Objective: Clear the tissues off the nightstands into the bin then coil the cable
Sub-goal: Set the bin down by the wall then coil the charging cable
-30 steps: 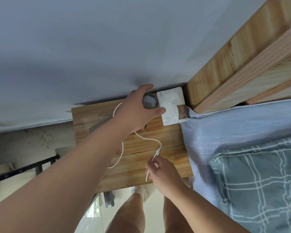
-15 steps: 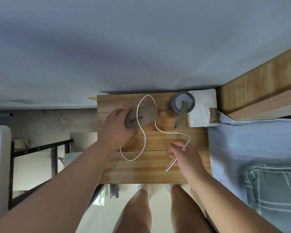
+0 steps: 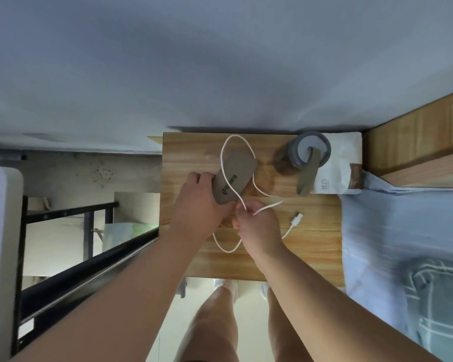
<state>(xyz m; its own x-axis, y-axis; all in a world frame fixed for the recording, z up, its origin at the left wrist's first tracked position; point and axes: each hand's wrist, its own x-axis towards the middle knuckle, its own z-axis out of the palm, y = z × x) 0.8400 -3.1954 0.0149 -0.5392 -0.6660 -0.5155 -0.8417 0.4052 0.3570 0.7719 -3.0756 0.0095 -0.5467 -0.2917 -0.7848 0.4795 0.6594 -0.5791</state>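
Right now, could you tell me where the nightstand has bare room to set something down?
Free: the nightstand front right, between the cable plug and bed; also its back left corner by the wall. Crowded: back right, with cup and tissue pack.

Bare forearms stretched forward, converging; left hand (image 3: 202,205) curled round grey power bank (image 3: 236,178), right hand (image 3: 259,223) just beside it pinching white cable (image 3: 221,156) at fingertips

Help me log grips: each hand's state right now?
Left hand: grips the grey power bank.
Right hand: pinches the white cable.
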